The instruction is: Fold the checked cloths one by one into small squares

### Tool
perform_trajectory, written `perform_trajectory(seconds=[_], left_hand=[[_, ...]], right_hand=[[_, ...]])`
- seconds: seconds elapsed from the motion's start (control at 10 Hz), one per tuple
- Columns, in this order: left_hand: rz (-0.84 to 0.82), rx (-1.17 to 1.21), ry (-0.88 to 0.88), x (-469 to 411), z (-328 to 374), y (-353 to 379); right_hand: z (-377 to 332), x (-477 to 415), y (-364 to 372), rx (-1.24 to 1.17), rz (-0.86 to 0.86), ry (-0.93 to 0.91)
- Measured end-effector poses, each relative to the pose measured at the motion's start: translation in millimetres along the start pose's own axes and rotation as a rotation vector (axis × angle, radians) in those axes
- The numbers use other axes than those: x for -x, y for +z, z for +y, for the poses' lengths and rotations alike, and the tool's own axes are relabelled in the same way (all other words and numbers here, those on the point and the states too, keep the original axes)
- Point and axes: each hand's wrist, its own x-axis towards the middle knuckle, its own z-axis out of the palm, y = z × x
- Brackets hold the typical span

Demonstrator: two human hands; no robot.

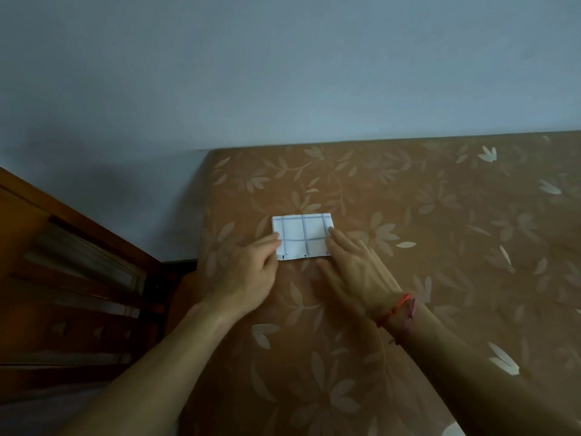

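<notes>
A white cloth with blue-grey checks (302, 236) lies folded into a small rectangle on the brown flower-patterned surface (440, 247). My left hand (248, 275) rests at its left edge, fingertips touching the cloth, fingers loosely curled. My right hand (352, 272) lies flat at the cloth's right edge with its fingers stretched out and touching the right side. Neither hand lifts the cloth. A red string band circles my right wrist.
The patterned surface ends at a pale blue wall (283, 73) behind and drops off at its left edge. A dark wooden frame with slats (78, 278) stands low on the left.
</notes>
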Motion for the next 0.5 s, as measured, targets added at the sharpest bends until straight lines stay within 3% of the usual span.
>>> perform_trajectory(seconds=[0.1,0.2,0.5], left_hand=[[-0.115,-0.201,0.107,8,-15,8],[-0.100,-0.289,0.193,10,-20,12],[-0.048,-0.199,0.085,20,-3,-1]], right_hand=[[3,6,9,0.133,-0.141,0.038],[5,6,10,0.117,-0.126,0.026],[1,14,-2,-0.134,-0.068,0.112]])
